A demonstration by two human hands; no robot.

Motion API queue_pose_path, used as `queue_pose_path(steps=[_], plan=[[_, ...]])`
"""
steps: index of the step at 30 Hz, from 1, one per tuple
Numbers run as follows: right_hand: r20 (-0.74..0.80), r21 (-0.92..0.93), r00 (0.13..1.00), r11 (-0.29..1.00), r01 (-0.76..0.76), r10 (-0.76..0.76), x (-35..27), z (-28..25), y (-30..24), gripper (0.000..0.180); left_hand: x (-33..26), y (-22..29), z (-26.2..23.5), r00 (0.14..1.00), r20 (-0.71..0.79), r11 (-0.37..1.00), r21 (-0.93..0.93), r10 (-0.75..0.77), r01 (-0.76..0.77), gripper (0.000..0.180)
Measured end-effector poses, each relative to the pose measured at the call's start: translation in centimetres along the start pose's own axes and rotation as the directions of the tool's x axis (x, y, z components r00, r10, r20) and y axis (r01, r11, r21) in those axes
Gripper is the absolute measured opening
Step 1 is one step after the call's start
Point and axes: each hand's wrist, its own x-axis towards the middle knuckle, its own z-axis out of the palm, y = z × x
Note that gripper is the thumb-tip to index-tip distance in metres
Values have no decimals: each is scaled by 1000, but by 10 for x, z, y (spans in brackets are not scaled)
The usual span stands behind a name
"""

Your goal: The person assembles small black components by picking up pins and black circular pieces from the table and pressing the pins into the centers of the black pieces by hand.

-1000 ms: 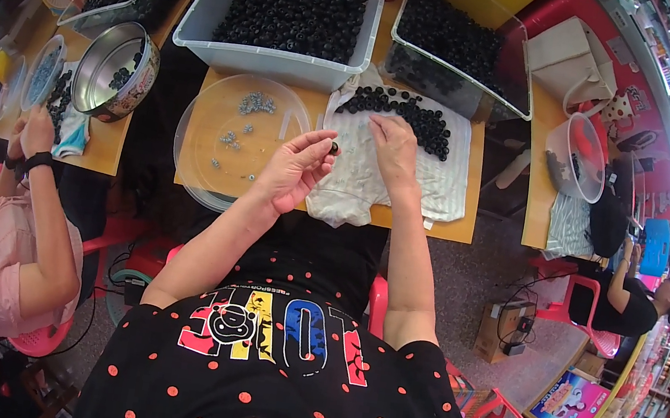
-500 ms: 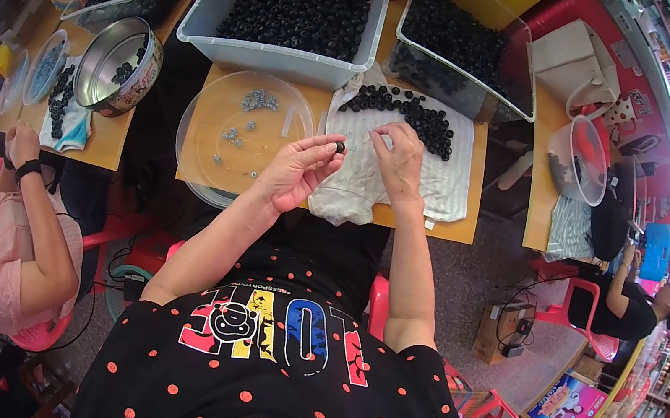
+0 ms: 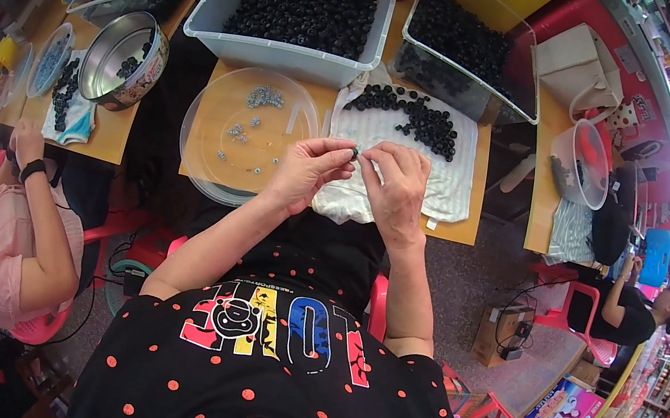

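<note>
A small round black part [image 3: 355, 153] is pinched between the thumb and forefinger of my left hand [image 3: 306, 173]. Close against it, the thumb and fingertips of my right hand [image 3: 399, 188] are pressed together; whatever they hold is too small to make out. Both hands are above the front of a white cloth [image 3: 450, 186]. Loose black round parts [image 3: 434, 133] lie in a curved heap on the cloth's far side. Left of my hands is a round clear plastic tray [image 3: 192, 135] holding small silvery-blue pieces [image 3: 265, 97].
Beyond the cloth stand a big clear bin [image 3: 287, 61] and another clear bin [image 3: 466, 78], both filled with black parts. A round metal tin [image 3: 104, 64] sits on the left table, where another person [image 3: 16, 252] works. A white tub [image 3: 581, 169] stands at right.
My right hand has come down and left, so its fingertips now meet the black part in my left hand. My left hand has shifted slightly right. The view has tilted slightly.
</note>
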Motion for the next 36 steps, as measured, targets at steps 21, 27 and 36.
queue_pose_path(steps=[21, 27, 36], plan=[[144, -393, 987, 920, -12, 74, -6, 47, 108, 15, -5, -8, 5, 993, -35, 993, -37, -116, 115, 20], [36, -247, 998, 968, -43, 53, -6, 44, 109, 14, -4, -8, 2, 993, -34, 993, -38, -116, 115, 20], [391, 906, 691, -123, -405, 608, -28, 8, 54, 16, -2, 0, 11, 990, -13, 988, -60, -143, 142, 21]])
